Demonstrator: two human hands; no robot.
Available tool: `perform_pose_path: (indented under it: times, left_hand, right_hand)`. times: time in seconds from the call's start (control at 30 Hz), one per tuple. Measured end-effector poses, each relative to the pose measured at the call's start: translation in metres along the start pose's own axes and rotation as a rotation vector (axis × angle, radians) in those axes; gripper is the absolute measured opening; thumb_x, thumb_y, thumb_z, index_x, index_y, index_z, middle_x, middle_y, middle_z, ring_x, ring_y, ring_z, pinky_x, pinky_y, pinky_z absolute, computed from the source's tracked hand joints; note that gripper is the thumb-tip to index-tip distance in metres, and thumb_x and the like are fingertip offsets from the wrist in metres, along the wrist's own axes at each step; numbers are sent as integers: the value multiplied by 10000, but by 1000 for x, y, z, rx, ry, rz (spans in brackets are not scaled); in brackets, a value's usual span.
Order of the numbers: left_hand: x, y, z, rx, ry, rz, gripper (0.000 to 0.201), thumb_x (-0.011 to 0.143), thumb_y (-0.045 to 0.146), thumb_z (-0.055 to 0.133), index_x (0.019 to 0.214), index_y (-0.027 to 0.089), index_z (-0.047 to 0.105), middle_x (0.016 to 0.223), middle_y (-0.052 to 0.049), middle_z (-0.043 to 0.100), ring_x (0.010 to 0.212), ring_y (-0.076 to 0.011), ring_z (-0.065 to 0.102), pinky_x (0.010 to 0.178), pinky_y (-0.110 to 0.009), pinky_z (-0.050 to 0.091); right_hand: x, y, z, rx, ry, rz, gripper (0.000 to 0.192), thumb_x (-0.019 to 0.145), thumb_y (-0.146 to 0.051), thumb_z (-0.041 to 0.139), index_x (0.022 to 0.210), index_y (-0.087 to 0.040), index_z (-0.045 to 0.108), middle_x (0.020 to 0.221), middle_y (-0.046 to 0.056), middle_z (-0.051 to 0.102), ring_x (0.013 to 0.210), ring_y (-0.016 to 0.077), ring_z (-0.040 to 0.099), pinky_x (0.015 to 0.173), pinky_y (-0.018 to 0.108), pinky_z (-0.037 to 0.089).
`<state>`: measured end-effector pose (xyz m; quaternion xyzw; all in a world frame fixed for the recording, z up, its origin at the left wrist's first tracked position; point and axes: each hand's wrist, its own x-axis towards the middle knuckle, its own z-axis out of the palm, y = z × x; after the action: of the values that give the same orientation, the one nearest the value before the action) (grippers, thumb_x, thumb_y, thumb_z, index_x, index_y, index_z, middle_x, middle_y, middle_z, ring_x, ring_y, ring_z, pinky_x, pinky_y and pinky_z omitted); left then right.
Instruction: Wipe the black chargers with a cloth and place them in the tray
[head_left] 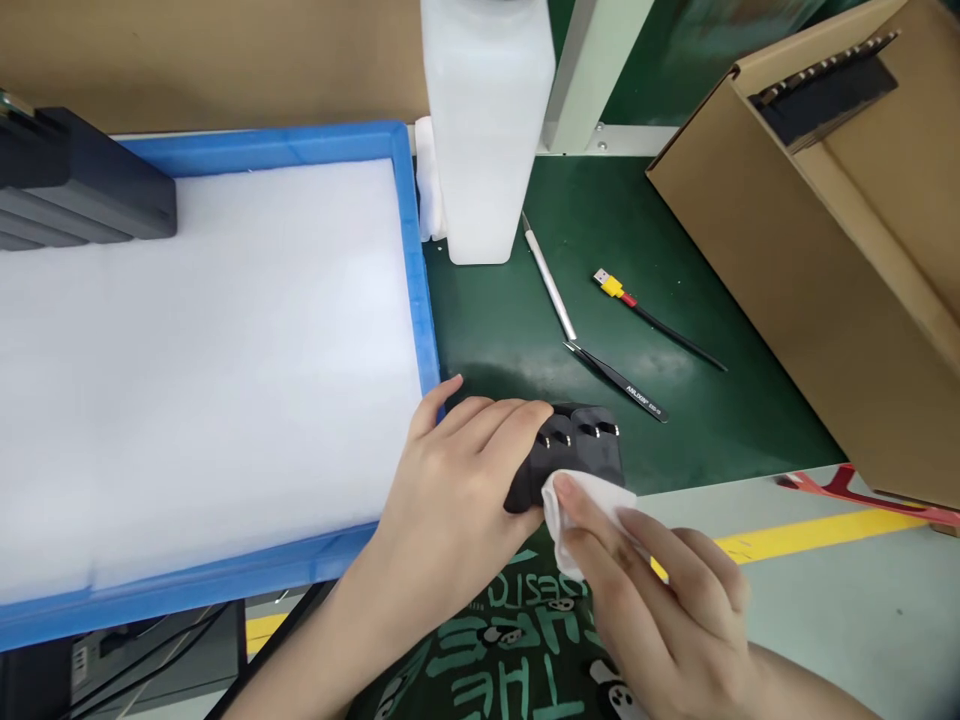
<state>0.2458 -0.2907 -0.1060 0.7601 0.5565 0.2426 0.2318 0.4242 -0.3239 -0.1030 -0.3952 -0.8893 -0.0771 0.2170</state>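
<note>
Right-hand fingers (611, 575) are pinched on white cloth (606, 492) against a black device (589, 458), gripped by left-hand fingers (495, 428) beside the blue tray (415, 270).

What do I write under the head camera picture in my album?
Left hand holding a black device, right hand holding a white cloth against it, beside a blue-rimmed tray.

Gap between bottle (487, 140) and carton (780, 270), tweezers (619, 382), cable (661, 323) in between

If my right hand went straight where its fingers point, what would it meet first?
Past the white cloth it holds, your right hand would likely meet the black device first, though depth is unclear.
</note>
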Motion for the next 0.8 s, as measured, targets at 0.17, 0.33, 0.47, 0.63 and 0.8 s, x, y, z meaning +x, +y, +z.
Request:
perform_pose_path:
  times: [0.17, 0.33, 0.47, 0.63, 0.8]
  left_hand:
    - [1, 1, 1, 12, 32, 2, 325, 850, 89, 578, 1155, 194, 624, 1116, -20, 766, 984, -207, 707, 1131, -464, 335]
    - [-7, 1, -5, 4, -21, 5, 504, 855, 217, 714, 1320, 170, 527, 1292, -61, 691, 1189, -226, 630, 1207, -440, 245]
    - [-19, -6, -15, 14, -55, -16, 719, 880, 167, 689, 1497, 168, 321, 1398, -77, 622, 1348, -212, 510, 1255, -431, 136]
    - [-25, -15, -15, -33, -41, -20, 664, 876, 75, 587, 1477, 194, 330, 1288, -35, 692, 1200, -152, 623, 1252, -379, 155]
    - [-24, -17, -13, -55, -52, -33, 697, 848, 56, 560, 1481, 217, 316, 1305, -24, 688, 1207, -161, 626, 1256, -399, 155]
  right_hand:
    - [0, -1, 2, 9, 14, 0, 214, 916, -12, 543, 1014, -124, 698, 1177, 25, 744, 886, 170, 599, 742, 330, 429]
    - [-12, 6, -13, 150, 13, 98, 263, 885, 51, 548, 1015, -134, 683, 1101, 39, 776, 882, 178, 603, 776, 316, 462]
    - [-9, 0, -9, 251, -36, 111, 299, 889, 40, 529, 1072, -145, 677, 1215, 22, 739, 953, 197, 595, 812, 330, 471]
    - [-1, -17, 7, 145, 35, -45, 121, 935, -122, 624, 1014, -130, 716, 1236, 13, 722, 957, 188, 604, 776, 343, 431]
    - [1, -18, 3, 48, 22, -23, 103, 934, -102, 626, 928, -152, 717, 1159, 4, 750, 919, 174, 601, 739, 339, 403]
